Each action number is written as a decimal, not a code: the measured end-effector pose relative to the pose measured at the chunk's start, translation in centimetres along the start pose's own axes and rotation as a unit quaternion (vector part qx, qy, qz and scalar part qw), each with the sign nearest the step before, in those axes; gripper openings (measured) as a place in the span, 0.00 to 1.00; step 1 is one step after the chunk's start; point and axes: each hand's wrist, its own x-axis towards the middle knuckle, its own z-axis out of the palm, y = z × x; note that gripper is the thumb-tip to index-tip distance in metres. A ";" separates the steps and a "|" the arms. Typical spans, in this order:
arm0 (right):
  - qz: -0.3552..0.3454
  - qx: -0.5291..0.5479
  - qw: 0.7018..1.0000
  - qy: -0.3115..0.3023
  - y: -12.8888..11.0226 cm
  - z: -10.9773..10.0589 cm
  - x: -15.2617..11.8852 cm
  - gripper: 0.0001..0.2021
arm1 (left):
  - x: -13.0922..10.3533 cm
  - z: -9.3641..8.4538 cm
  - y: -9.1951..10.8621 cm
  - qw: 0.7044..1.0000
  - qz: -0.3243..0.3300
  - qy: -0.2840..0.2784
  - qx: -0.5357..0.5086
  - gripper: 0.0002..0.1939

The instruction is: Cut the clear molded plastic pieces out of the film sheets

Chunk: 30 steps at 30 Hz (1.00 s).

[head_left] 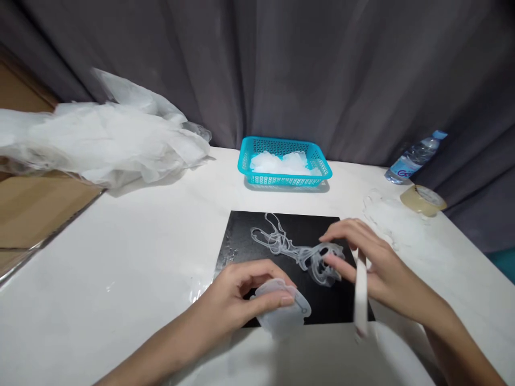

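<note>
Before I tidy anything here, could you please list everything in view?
Curtain: one stretch, dark grey, behind the table
Table: one, white, under everything
Cardboard box: at least one, brown, far left
Crumpled sheeting: one heap, white, back left
Basket: one, turquoise, back centre
Basket pieces: several, whitish, inside it
Bottle: one, clear with blue cap, back right
Tape roll: one, tan, before the bottle
Loose scraps: uncounted, translucent, beside the tape
Teal item: one, unclear, right edge
Board: one, black, centre
Stringy offcuts: one tangle, translucent, on the board
Held piece: at least one, translucent, left hand
Slim tool: one, white, right hand
Left hand: one, bare, near edge of the board
Right hand: one, bare, at the offcuts
</note>
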 end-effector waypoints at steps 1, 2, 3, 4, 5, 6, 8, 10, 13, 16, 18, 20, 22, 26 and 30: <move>-0.012 0.026 1.000 -0.008 -0.6 0.3 0.0 0.08 | -0.1 0.0 0.1 1.000 0.017 0.007 0.007 0.11; -0.026 0.043 0.999 -0.014 -1.1 0.7 0.0 0.06 | -0.1 0.0 0.2 0.999 0.034 0.012 0.011 0.10; -0.041 0.048 0.998 -0.015 -1.5 1.1 0.0 0.05 | -0.2 -0.1 0.2 0.999 0.050 0.016 0.012 0.08; -0.054 0.043 0.998 -0.008 -1.6 1.5 0.1 0.03 | -0.3 -0.1 0.3 0.998 0.064 0.019 0.013 0.07; -0.061 0.033 0.998 0.001 -1.5 1.9 0.1 0.04 | -0.3 -0.1 0.4 0.997 0.076 0.022 0.013 0.06; -0.064 0.022 0.998 0.010 -1.4 2.1 0.2 0.05 | -0.4 0.0 0.4 0.996 0.086 0.026 0.015 0.06; -0.062 0.014 0.998 0.023 -0.9 2.3 0.3 0.06 | -0.5 0.1 0.5 0.994 0.103 0.038 0.018 0.05; -0.056 0.031 0.998 0.013 -0.8 2.1 0.2 0.02 | -0.5 0.1 0.4 0.992 0.116 0.046 0.018 0.05; -0.053 0.055 0.996 -0.045 -1.4 1.8 0.1 0.05 | -0.7 0.2 0.2 0.989 0.135 0.048 0.019 0.02; -0.045 0.039 0.992 -0.114 -2.0 2.1 0.0 0.09 | -0.8 0.0 0.1 0.987 0.154 0.045 0.029 0.03; -0.033 0.017 0.990 -0.137 -1.8 2.8 0.1 0.14 | -0.9 -0.1 0.3 0.987 0.153 0.041 0.034 0.03; -0.035 -0.006 0.990 -0.140 -1.3 3.8 0.1 0.19 | -1.0 -0.1 0.5 0.988 0.148 0.036 0.030 0.04; -0.065 -0.031 0.988 -0.135 -0.9 4.9 0.2 0.16 | -1.1 -0.1 0.6 0.988 0.151 0.035 0.017 0.03; -0.116 -0.063 0.985 -0.114 -0.5 5.4 0.6 0.06 | -1.2 0.2 0.5 0.985 0.167 0.035 -0.021 0.03; -0.035 -0.154 0.987 -0.016 2.1 2.7 0.3 0.09 | -1.2 0.4 0.2 0.983 0.173 0.020 -0.059 0.05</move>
